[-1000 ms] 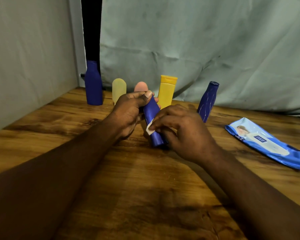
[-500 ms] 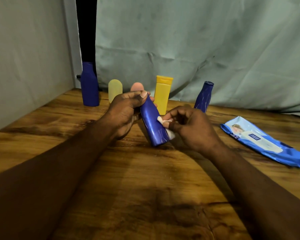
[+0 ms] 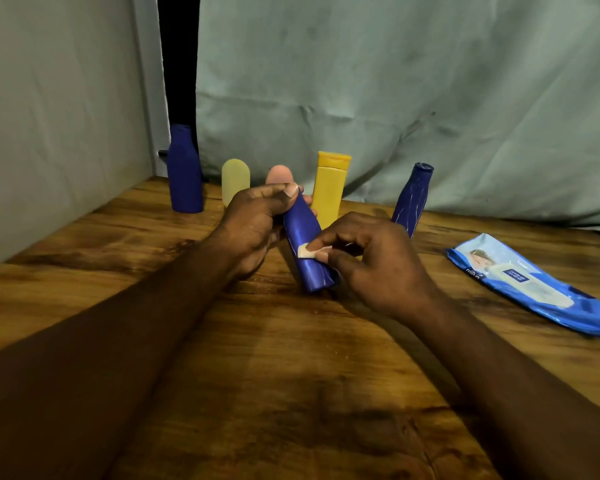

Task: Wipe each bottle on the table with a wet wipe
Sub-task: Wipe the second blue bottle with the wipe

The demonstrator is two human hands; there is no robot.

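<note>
My left hand (image 3: 257,223) grips the top of a tilted blue bottle (image 3: 305,251) whose base rests on the wooden table (image 3: 291,358). My right hand (image 3: 371,261) pinches a small white wet wipe (image 3: 307,252) against the bottle's side. Behind them stand a tall blue bottle (image 3: 185,171), a pale yellow bottle (image 3: 235,180), a pink bottle (image 3: 279,174) partly hidden by my left hand, a yellow bottle (image 3: 329,188) and a leaning blue bottle (image 3: 413,197).
A blue wet-wipe pack (image 3: 534,285) lies flat at the right side of the table. Grey-green cloth (image 3: 395,98) hangs behind the bottles, and a cloth wall (image 3: 59,116) closes the left side.
My right hand with the wipe has slid from the bottle's right side across onto its front. The left hand keeps holding the bottle's top.
</note>
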